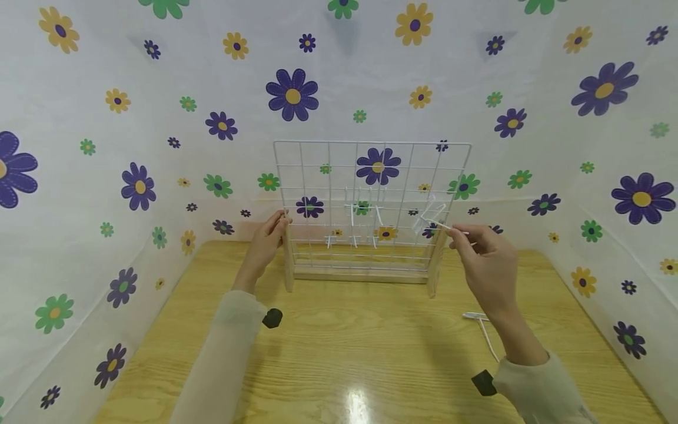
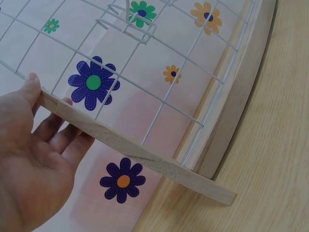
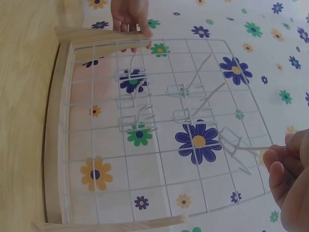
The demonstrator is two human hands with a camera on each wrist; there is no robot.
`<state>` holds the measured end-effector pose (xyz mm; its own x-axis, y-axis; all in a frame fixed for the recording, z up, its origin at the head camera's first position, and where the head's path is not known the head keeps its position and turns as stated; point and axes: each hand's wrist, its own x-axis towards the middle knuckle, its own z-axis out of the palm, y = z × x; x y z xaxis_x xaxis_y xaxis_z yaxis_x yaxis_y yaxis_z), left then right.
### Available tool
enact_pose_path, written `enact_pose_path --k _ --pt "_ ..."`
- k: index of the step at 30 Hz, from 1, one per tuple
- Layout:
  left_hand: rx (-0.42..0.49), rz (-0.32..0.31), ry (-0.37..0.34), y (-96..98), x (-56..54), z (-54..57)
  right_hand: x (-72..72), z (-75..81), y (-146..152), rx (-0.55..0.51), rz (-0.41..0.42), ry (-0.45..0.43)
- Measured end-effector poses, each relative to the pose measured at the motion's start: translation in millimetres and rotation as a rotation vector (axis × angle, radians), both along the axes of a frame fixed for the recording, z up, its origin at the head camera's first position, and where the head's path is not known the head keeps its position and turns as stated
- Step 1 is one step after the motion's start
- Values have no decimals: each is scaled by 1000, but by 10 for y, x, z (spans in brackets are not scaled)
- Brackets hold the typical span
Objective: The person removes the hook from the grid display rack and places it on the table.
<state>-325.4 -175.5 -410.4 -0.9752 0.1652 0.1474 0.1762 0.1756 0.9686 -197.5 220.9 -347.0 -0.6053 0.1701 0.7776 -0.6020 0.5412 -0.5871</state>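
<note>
Now, with my left hand (image 1: 266, 240) gripping the frame (image 2: 137, 149), I'm seemingly hanging the hook (image 3: 252, 148) my right hand (image 1: 488, 259) is pinching. It's probably needing squaring to the grid (image 2: 163, 102).

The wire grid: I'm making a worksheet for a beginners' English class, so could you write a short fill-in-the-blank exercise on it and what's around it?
1. The left hand grips an upright made of ____.
2. The right hand pinches a hook whose color is ____.
3. Another hook lies flat on the ____.
4. Behind the grid, the cloth is printed with colorful ____.

Missing words: wood; white; table; flowers.
</note>
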Motion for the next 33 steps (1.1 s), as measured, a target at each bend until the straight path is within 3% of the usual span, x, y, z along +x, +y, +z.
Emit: enact_pose_path --k 5,16,20,26,33 --pt "-3 -6 -11 0 56 75 58 -95 65 -3 -31 -40" --pt "-12 3 -16 2 29 53 159 -289 164 25 -49 -63" --pt "-1 12 -32 -3 -23 -5 209 -351 211 40 -41 -72" --pt "1 17 5 -48 -169 -195 282 -442 276 7 -43 -96" --pt "-11 35 11 -42 -162 -198 354 -604 337 -29 -74 -192"
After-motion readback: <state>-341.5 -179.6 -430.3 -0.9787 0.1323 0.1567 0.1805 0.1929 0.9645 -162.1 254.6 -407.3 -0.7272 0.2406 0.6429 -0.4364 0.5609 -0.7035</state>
